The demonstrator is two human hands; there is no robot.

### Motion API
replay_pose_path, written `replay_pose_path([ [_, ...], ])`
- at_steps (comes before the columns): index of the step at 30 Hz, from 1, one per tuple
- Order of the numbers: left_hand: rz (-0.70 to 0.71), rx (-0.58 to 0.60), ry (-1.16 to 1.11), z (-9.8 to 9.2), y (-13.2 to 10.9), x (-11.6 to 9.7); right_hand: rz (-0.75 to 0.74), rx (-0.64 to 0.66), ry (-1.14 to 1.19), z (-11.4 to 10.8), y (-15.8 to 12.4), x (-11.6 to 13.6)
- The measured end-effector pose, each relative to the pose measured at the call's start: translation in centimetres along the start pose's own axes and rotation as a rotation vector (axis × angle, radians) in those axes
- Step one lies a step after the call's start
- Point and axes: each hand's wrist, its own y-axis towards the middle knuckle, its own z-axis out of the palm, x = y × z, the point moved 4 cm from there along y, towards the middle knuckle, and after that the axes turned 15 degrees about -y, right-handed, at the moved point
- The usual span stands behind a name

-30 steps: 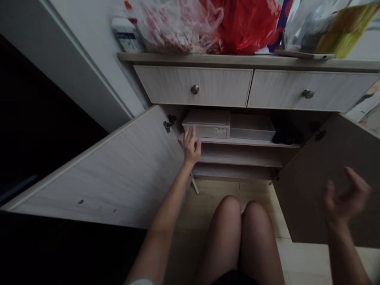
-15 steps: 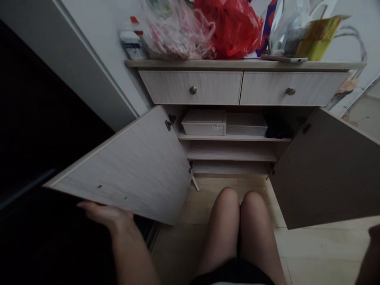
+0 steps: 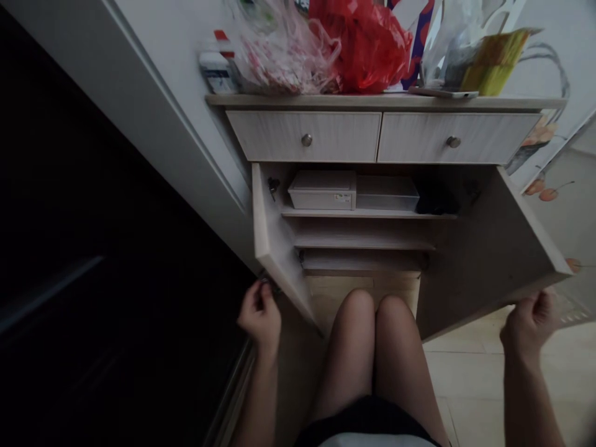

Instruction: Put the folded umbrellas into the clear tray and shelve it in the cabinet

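Observation:
A pale wood-grain cabinet stands before me with its two lower doors partly swung out. On the outer face of the left cabinet door [image 3: 284, 248], my left hand [image 3: 261, 316] pinches a small knob, which the fingers mostly cover. My right hand [image 3: 528, 323] is closed at the lower outer edge of the right cabinet door [image 3: 484, 248]; what its fingers grip there is hidden. Inside, a lidded white box [image 3: 321, 189] and a clear plastic bin [image 3: 387, 194] sit on the top shelf, beside something black [image 3: 436, 198].
Two closed drawers [image 3: 305, 124] with round knobs run above the doors. Plastic bags [image 3: 363, 46], a white bottle [image 3: 216, 71] and a phone [image 3: 442, 92] lie on the cabinet top. My knees [image 3: 358, 310] are between the doors. A dark surface [image 3: 116, 310] stands at left.
The left door has swung inward, and my left hand has moved right from its edge to the knob. My right hand has come into view at the right door, which has also turned inward.

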Motion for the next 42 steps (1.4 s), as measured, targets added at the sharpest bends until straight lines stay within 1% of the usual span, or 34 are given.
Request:
replay_pose_path([
  [2, -0.011, 0.129, -0.044, 2.4, -0.9, -0.2, -0.086, 0.034, 0.001, 1.1, -1.1, 0.8],
  [5, -0.003, 0.315, -0.139, 6.7, -2.0, -0.7, -0.135, 0.106, 0.044, 2.6, -2.5, 2.4],
  [7, 0.008, 0.412, -0.178, 9.6, -2.7, -1.1, -0.187, 0.167, 0.053, 3.8, -3.3, 4.1],
  [9, 0.017, 0.483, -0.198, 12.4, -3.3, -1.3, -0.221, 0.237, 0.077, 5.3, -4.1, 6.2],
  [11, 0.025, 0.539, -0.208, 15.0, -3.7, -1.2, -0.226, 0.310, 0.131, 7.5, -4.9, 8.3],
  [14, 0.014, 0.589, -0.206, 18.5, -4.1, -0.6, -0.235, 0.402, 0.194, 11.6, -5.9, 10.9],
  [18, -0.029, 0.630, -0.180, 22.2, -4.3, 0.5, -0.236, 0.526, 0.191, 17.1, -6.5, 13.3],
  [21, -0.032, 0.647, -0.160, 24.2, -4.3, 1.0, -0.262, 0.526, 0.164, 19.7, -6.5, 14.8],
  [25, -0.001, 0.638, -0.126, 25.9, -4.4, 1.1, -0.265, 0.482, 0.113, 21.7, -6.5, 15.9],
  [29, 0.004, 0.631, -0.082, 27.3, -4.3, 1.0, -0.267, 0.460, 0.079, 23.5, -6.5, 16.5],
  [35, -0.014, 0.661, -0.007, 29.3, -4.0, 1.3, -0.257, 0.466, 0.042, 26.1, -6.3, 17.3],
  [42, -0.031, 0.662, 0.028, 31.1, -3.6, 1.7, -0.273, 0.473, 0.015, 28.5, -5.9, 18.0],
])
